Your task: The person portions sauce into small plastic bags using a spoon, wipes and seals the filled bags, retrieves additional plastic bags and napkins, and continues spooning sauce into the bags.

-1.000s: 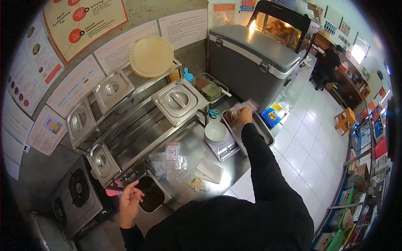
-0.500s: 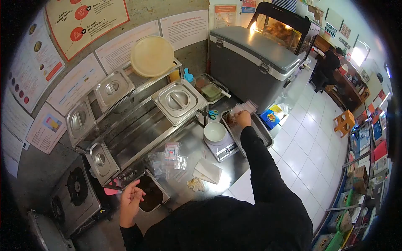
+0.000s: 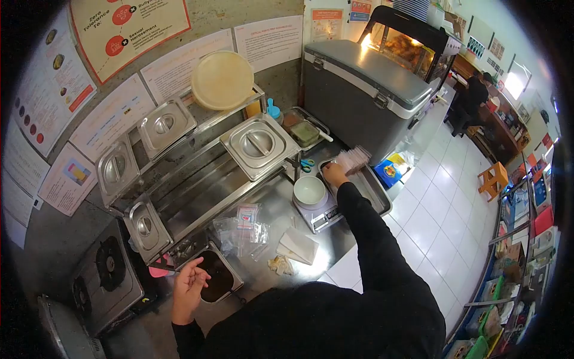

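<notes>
My right hand (image 3: 335, 175) reaches into the left side of a metal tray (image 3: 381, 197), its fingers bent downward and closed. What they hold, if anything, is hidden. Beside it in the tray lies a stack of clear plastic packets (image 3: 353, 159). A white bowl (image 3: 310, 190) rests on a kitchen scale (image 3: 324, 221), just left of my right forearm. My left hand (image 3: 189, 286) hovers, loosely curled with fingers apart and nothing in them, at the left edge of a square metal pan (image 3: 237, 280) with dark brown contents.
Clear plastic bags (image 3: 244, 230), folded white cloths (image 3: 298, 246) and a crumpled scrap (image 3: 280, 265) lie on the steel counter. Scissors (image 3: 307, 164) sit behind the scale. A rack with lidded pans (image 3: 259, 145) stands behind; a grey cooler box (image 3: 359, 102) borders the tray, a gas stove (image 3: 110, 269) the left.
My right hand has shifted left, off the plastic packets to the tray's left side near the bowl. My left hand has stayed in place. The view has shifted slightly.
</notes>
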{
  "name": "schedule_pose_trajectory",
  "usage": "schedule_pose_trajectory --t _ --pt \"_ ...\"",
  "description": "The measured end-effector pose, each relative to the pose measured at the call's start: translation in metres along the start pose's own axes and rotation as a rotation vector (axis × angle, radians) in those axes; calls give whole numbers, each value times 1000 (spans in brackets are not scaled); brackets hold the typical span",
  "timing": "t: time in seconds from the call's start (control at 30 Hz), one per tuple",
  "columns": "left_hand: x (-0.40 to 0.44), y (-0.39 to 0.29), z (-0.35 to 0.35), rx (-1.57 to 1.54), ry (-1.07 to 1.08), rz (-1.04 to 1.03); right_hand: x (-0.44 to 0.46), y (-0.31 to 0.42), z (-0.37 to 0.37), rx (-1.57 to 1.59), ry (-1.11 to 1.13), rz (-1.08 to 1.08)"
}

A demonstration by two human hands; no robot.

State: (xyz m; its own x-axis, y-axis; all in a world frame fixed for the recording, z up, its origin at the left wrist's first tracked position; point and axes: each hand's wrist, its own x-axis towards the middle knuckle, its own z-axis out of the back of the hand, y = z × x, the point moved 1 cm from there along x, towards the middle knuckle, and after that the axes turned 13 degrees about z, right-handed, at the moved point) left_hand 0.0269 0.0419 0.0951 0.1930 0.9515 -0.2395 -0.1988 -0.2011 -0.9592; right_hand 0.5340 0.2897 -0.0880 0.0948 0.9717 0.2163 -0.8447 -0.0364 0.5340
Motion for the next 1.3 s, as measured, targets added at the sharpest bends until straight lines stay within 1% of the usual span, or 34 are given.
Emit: schedule_pose_trajectory --t 0.03,0.17,0.23,0.27,0.33,0.37,0.43,0.47,0.53,0.6,0.63,0.67,0.73,0.83,0.97,1.03,1.07,1.13,1.17,1.23,1.27,1.3 --pt "-1 -1 0 3 -6 6 1 3 -2 -52 16 -18" --pt "-5 2 3 34 -44 24 8 5 -10 -30 67 -53" --pt "-6 4 3 20 -44 42 13 3 -15 -112 101 43" --pt "-6 4 3 7 -43 60 16 0 -16 -113 102 41" --pt "-6 2 0 12 -33 49 16 13 -8 -100 206 -7" --pt "-5 1 -1 16 -24 37 13 21 -2 -100 204 -12" --pt "-4 -1 -5 28 -27 51 8 36 6 -128 287 31" --pt "-4 -2 -6 37 -35 65 9 38 2 -128 284 27" --pt "-2 2 -5 22 -28 48 15 30 -13 -34 198 -123" --pt "-3 1 -4 10 -22 31 19 26 -15 -62 214 -155" --pt "-5 -1 -4 -10 -30 66 20 25 -14 -93 236 -185" --pt "-6 -2 -4 -31 -38 100 20 23 -13 -89 234 -188" --pt "-10 -3 -2 -24 -47 107 20 22 -7 -80 273 -154" --pt "-13 2 -2 -26 -60 127 21 23 -5 -43 236 -107" --pt "-10 5 -4 -20 -38 110 17 24 9 -1 237 -186" --pt "-9 -2 -8 -11 -45 112 10 29 28 79 134 -32" --pt "-9 -5 -10 0 -54 114 10 29 34 78 134 -34" --pt "-8 -6 -10 5 -56 116 13 18 47 91 -112 -29" --pt "-7 -7 -9 9 -59 115 14 12 54 91 -114 -30" --pt "-5 -4 -8 3 -47 107 16 -10 71 220 -308 -48" --pt "-4 -2 -7 -4 -37 100 16 -22 77 219 -310 -48" --pt "-4 -2 -7 -5 -35 98 18 -42 77 104 -341 -56"
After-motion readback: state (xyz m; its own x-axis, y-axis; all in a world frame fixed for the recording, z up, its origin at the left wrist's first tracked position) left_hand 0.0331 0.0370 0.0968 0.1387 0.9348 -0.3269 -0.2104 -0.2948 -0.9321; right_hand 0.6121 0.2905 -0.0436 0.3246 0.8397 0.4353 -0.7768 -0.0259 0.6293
